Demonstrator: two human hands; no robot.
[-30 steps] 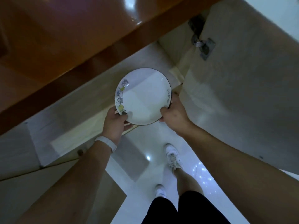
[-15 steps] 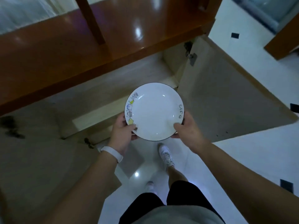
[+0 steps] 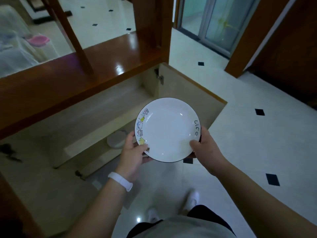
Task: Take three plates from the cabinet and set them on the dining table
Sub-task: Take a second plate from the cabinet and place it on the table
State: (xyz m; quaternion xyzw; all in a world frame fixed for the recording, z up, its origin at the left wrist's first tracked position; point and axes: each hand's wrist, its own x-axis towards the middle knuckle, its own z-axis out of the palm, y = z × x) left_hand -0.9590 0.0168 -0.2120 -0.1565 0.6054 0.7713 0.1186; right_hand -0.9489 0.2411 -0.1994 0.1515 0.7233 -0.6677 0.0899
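Note:
I hold a white plate (image 3: 167, 129) with a dark rim, small coloured drawings on its left edge and the word "Life" on its right edge. My left hand (image 3: 133, 156) grips its lower left rim, thumb on top. My right hand (image 3: 205, 148) grips its lower right rim, thumb on top. The plate is level in front of my waist, above the floor and the low open cabinet (image 3: 103, 121). Whether more plates are stacked under it is hidden. Inside the cabinet, on its shelf, lies another round pale dish (image 3: 117, 139).
The cabinet's right door (image 3: 192, 98) stands open toward me, and its left door (image 3: 42, 177) swings out at lower left. A glossy wooden counter (image 3: 68, 78) tops the cabinet, with wooden posts (image 3: 154, 23) rising from it. White tiled floor (image 3: 248, 134) extends right; a glass door (image 3: 219, 21) is far right.
I have straightened up: the view rose from the cabinet interior to the room. The plate, held in both hands, came out and away from the cabinet toward my body.

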